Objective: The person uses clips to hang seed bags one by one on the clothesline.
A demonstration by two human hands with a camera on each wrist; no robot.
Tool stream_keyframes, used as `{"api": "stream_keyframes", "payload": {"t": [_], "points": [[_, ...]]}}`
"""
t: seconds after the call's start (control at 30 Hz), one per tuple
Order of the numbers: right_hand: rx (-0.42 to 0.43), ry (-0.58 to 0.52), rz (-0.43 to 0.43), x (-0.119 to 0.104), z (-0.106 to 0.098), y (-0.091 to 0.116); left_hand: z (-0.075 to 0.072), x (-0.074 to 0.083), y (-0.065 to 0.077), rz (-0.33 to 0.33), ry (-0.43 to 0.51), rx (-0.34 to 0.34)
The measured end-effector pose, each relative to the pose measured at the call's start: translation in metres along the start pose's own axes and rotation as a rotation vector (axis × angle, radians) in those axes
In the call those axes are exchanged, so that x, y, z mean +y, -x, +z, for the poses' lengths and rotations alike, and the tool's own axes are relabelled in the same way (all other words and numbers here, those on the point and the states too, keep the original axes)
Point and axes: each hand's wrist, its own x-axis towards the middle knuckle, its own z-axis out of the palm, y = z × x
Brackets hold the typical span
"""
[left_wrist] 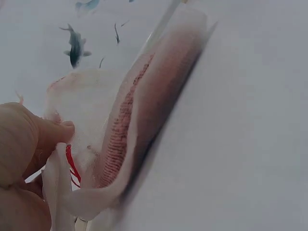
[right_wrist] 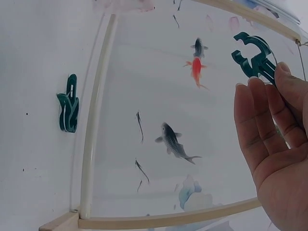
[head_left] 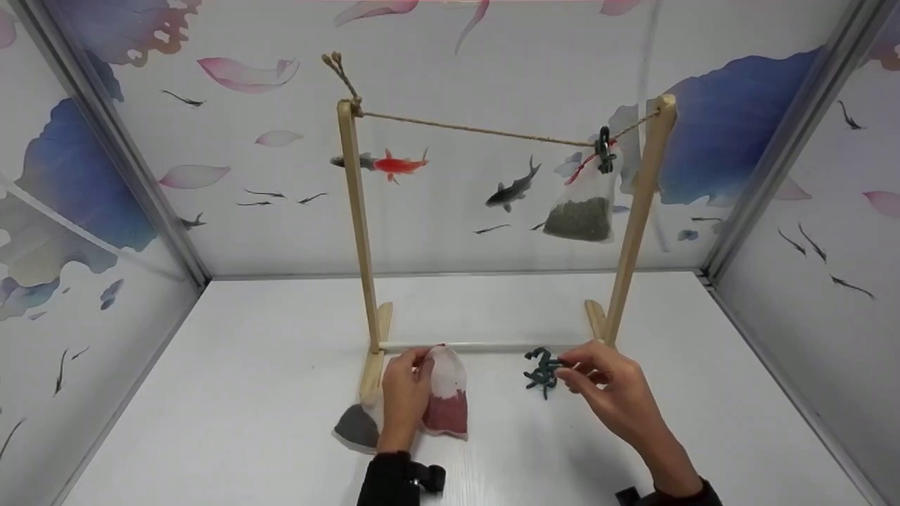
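My left hand [head_left: 406, 397] pinches the top of a white mesh drawstring bag [head_left: 448, 414] with dark red contents. In the left wrist view its red drawstring [left_wrist: 72, 166] shows beside the thumb. My right hand [head_left: 619, 393] pinches a dark green clothespin [right_wrist: 260, 57] by its handles, its hooked end pointing away from the fingers. A second green clothespin [right_wrist: 69, 106] lies on the table near the rack's white bar. A bag with dark grey contents [head_left: 357, 426] lies left of my left hand, partly hidden by it.
A wooden rack [head_left: 360, 232] stands across the table, with a twine line [head_left: 478, 128] between its posts. Near the right post a clothespin [head_left: 604, 150] holds a hanging bag of grey-green contents [head_left: 580, 218]. Printed panels [head_left: 281, 211] enclose the white table [head_left: 246, 393].
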Motion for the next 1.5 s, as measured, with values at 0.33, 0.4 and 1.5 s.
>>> {"api": "stream_keyframes", "payload": {"t": [0.33, 0.4, 1.5], "points": [[0.015, 0.007, 0.003, 0.002, 0.0, 0.001, 0.0, 0.007, -0.002, 0.04, 0.067, 0.011], [0.022, 0.011, -0.006, 0.003, 0.001, 0.002, -0.002, 0.01, -0.004, 0.025, 0.084, 0.008], [0.045, 0.005, -0.099, -0.003, -0.004, -0.001, -0.024, 0.075, -0.015, 0.243, 0.198, -0.138]]}}
